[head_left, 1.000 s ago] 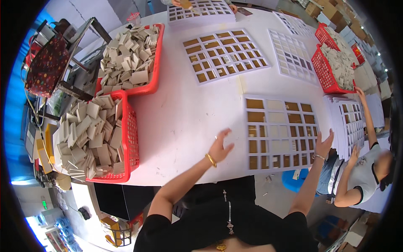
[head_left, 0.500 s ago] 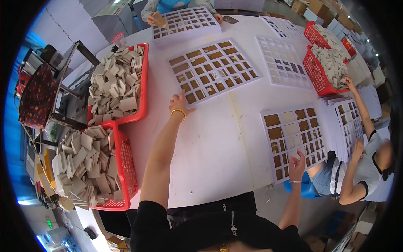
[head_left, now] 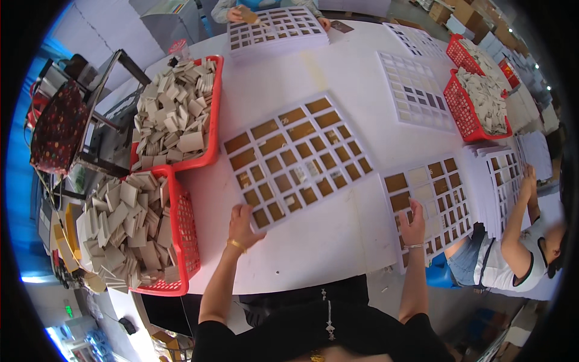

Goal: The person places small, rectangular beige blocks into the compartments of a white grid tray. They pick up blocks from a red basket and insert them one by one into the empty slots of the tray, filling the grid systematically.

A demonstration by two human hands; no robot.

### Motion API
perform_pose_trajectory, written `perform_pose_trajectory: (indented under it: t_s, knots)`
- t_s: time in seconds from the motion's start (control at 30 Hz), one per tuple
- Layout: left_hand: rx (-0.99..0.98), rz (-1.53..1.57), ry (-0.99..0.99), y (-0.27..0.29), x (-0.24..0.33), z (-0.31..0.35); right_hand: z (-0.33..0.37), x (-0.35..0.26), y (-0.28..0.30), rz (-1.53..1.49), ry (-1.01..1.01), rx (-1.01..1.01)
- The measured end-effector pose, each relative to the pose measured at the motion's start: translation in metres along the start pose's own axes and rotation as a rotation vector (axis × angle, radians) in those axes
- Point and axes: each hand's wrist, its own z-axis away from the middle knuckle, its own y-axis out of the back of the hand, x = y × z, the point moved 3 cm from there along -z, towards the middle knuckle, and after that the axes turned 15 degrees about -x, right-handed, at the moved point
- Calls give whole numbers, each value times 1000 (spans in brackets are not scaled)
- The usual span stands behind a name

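A white grid panel [head_left: 310, 158] with brown-backed compartments of several sizes lies slanted on the table in front of me. My left hand [head_left: 243, 225] grips its near-left corner, fingers at the edge and thumb stretched below. Over a second such panel [head_left: 446, 199] at the right hovers my right hand [head_left: 412, 228], its fingers apart and slightly bent, with nothing visible in them. A few compartments of that right panel look pale rather than brown. Whether my right fingertips touch the panel I cannot tell.
Red baskets [head_left: 192, 241] heaped with pale flat pieces [head_left: 126, 223] stand at my left. More red baskets [head_left: 461, 108] and another white panel [head_left: 416, 93] are at the far right. One co-worker [head_left: 525, 241] sits at the right; another's hand [head_left: 235, 14] works over a panel stack [head_left: 280, 39].
The middle panel has slid toward me with my left hand at its corner. My right hand has shifted slightly left. The right co-worker's hand has left the basket and come to the panel stack.
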Motion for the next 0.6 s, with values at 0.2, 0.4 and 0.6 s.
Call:
perform_pose_trajectory:
  t_s: [0.2, 0.4, 0.6]
  knots:
    - [-103, -66, 66, 8, -17, 73, -17, 0, -59, 18, 83, -166]
    - [-167, -128, 134, 16, -27, 109, 12, -20, -68, 388, 37, -201]
    - [-139, -122, 135, -2, -35, 136, 69, 12, -19, 718, -234, -203]
